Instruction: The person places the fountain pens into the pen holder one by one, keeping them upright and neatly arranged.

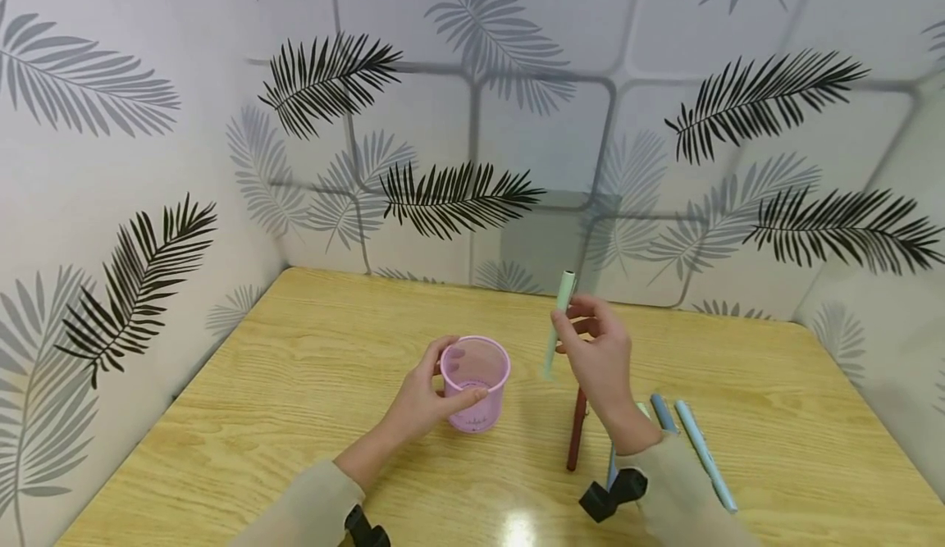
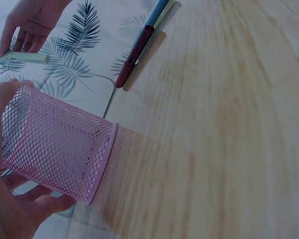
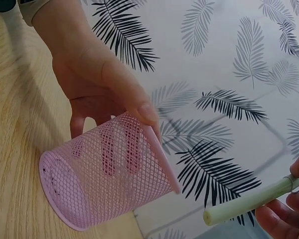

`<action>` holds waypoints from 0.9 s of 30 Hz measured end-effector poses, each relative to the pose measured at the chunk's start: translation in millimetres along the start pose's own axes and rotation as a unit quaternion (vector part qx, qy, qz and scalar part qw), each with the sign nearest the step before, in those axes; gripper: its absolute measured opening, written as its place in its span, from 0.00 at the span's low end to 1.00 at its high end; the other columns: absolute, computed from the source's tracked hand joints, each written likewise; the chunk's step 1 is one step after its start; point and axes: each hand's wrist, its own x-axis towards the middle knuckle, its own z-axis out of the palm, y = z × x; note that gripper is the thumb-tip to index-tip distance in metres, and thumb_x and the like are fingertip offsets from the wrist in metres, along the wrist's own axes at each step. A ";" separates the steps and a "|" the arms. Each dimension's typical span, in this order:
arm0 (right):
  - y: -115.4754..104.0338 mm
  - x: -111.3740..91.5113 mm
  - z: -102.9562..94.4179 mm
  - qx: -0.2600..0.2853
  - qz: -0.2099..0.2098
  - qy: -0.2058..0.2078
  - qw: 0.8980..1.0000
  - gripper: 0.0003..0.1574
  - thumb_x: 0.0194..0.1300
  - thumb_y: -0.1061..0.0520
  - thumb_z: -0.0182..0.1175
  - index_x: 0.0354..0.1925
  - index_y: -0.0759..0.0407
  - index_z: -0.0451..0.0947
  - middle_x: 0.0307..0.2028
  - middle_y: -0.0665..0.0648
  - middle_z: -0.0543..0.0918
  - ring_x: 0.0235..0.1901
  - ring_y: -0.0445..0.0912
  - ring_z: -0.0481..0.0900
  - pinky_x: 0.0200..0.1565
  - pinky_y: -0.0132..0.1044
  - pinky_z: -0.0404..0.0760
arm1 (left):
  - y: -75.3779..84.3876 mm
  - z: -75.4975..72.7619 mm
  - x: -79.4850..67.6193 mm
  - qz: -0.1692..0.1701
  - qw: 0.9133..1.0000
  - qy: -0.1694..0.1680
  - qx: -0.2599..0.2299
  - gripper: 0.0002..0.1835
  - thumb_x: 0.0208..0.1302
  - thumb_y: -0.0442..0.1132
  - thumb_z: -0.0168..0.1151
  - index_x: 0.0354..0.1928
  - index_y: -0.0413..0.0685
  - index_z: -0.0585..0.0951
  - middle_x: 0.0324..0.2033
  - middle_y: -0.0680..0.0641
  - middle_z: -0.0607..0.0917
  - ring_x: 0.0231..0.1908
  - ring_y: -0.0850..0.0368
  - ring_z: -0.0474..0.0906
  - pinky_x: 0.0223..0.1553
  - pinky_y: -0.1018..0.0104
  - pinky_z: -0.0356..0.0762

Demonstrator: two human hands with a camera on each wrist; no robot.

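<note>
A pink mesh pen holder (image 1: 478, 422) stands upright on the table. My left hand (image 1: 424, 401) grips it from the left, with the thumb over the near side of the rim and the fingers around the far side. To the right of the holder, my right hand (image 1: 604, 358) pinches a light green pen (image 1: 566, 289) between thumb and fingers. The pen is raised above the table, nearly upright and apart from the holder. In the right wrist view, one end of this pen (image 3: 234, 208) points towards the holder's rim (image 3: 162, 159).
On the wooden table (image 1: 295, 383), a dark red pen (image 1: 576, 436) lies below my right hand. Further right lie a light blue pen (image 1: 705, 455) and a darker blue pen (image 1: 663, 412), with others partly hidden under the right forearm. Leaf-patterned walls (image 1: 546, 145) border the table.
</note>
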 end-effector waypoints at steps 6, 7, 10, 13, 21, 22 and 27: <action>1.4 -2.9 9.4 0.022 -0.015 0.001 1.000 0.13 0.58 0.70 0.61 0.42 0.75 0.74 0.32 0.66 0.76 0.25 0.45 0.76 0.23 0.36 0.80 | 1.0 1.3 0.7 -0.005 1.000 0.000 -0.002 0.43 0.51 0.44 0.72 0.67 0.51 0.59 0.57 0.40 0.71 0.52 0.40 0.71 0.41 0.57 0.78; 1.3 -3.7 10.8 0.025 -0.016 0.001 1.000 0.13 0.58 0.70 0.61 0.42 0.75 0.74 0.32 0.66 0.76 0.25 0.45 0.76 0.23 0.34 0.80 | 2.8 1.5 0.4 -0.007 1.000 0.000 -0.003 0.43 0.51 0.43 0.72 0.67 0.51 0.59 0.57 0.40 0.71 0.53 0.40 0.71 0.42 0.56 0.78; 0.9 -4.6 15.5 0.037 -0.024 0.004 0.999 0.13 0.58 0.70 0.60 0.43 0.75 0.74 0.32 0.66 0.76 0.25 0.44 0.75 0.23 0.32 0.80 | 16.3 0.2 -3.2 -0.006 1.000 0.001 -0.006 0.42 0.52 0.39 0.71 0.67 0.47 0.59 0.56 0.40 0.71 0.52 0.38 0.70 0.42 0.52 0.77; -0.3 -4.6 20.3 0.049 -0.044 0.006 0.998 0.13 0.59 0.71 0.60 0.43 0.76 0.73 0.33 0.66 0.76 0.25 0.44 0.76 0.24 0.34 0.80 | 29.9 -1.9 -6.4 -0.003 1.000 0.000 -0.006 0.41 0.53 0.38 0.70 0.66 0.41 0.59 0.55 0.40 0.71 0.52 0.38 0.70 0.42 0.53 0.78; -0.7 -9.0 33.9 0.051 -0.071 -0.003 0.996 0.13 0.59 0.72 0.59 0.43 0.76 0.73 0.34 0.68 0.76 0.27 0.47 0.77 0.26 0.39 0.81 | 38.4 -3.6 -8.8 -0.010 1.000 -0.001 -0.011 0.41 0.53 0.38 0.70 0.66 0.40 0.59 0.55 0.41 0.71 0.52 0.40 0.71 0.42 0.53 0.77; -0.2 -9.7 35.3 0.050 -0.070 -0.005 0.996 0.13 0.59 0.72 0.59 0.43 0.75 0.73 0.34 0.67 0.76 0.27 0.47 0.77 0.26 0.40 0.81 | 38.3 -3.4 -8.8 -0.012 1.000 -0.002 -0.012 0.41 0.53 0.38 0.70 0.66 0.40 0.59 0.55 0.40 0.71 0.52 0.39 0.70 0.43 0.52 0.77; 3.4 -12.3 40.0 0.044 -0.070 -0.013 0.997 0.13 0.59 0.71 0.60 0.44 0.75 0.73 0.34 0.67 0.77 0.27 0.48 0.77 0.25 0.40 0.81 | 37.4 -2.4 -9.0 -0.010 1.000 -0.005 -0.018 0.41 0.54 0.38 0.69 0.67 0.41 0.59 0.56 0.38 0.70 0.54 0.35 0.69 0.44 0.49 0.76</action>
